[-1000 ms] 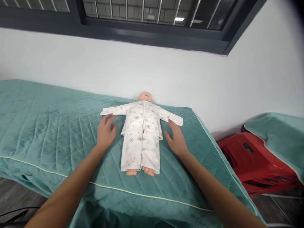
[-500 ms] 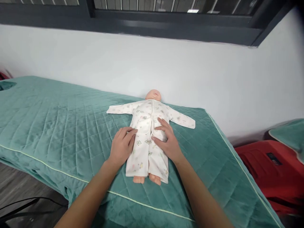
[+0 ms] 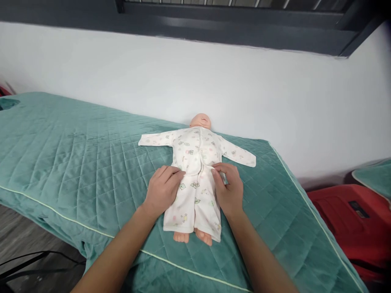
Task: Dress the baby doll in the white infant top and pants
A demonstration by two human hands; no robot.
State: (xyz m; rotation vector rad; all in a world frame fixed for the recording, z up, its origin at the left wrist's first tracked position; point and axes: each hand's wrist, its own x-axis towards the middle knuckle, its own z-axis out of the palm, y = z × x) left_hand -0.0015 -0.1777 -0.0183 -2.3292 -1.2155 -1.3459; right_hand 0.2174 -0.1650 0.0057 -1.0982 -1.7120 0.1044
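Note:
A baby doll (image 3: 200, 120) lies on its back, its head toward the wall and its bare feet (image 3: 181, 237) toward me. It wears a white printed baby top (image 3: 186, 148) with both sleeves spread out, and matching trousers (image 3: 180, 207). My left hand (image 3: 163, 189) pinches the top's lower hem at the doll's waist, on the left side. On the right side, my right hand (image 3: 229, 187) pinches the same hem between thumb and fingers. The front edges of the top part slightly near the bottom.
A green quilted cover (image 3: 100, 171) with pale piping lies under the doll. Behind it rises a white wall (image 3: 122, 73) below a dark window frame (image 3: 214, 28). A red case (image 3: 342, 219) stands at the right, and black cables (image 3: 39, 260) hang at the lower left.
My right hand has gone from lying spread over the doll's belly to pinching the top's hem at the right. My left hand stays at the left hem. The view has tilted slightly downward.

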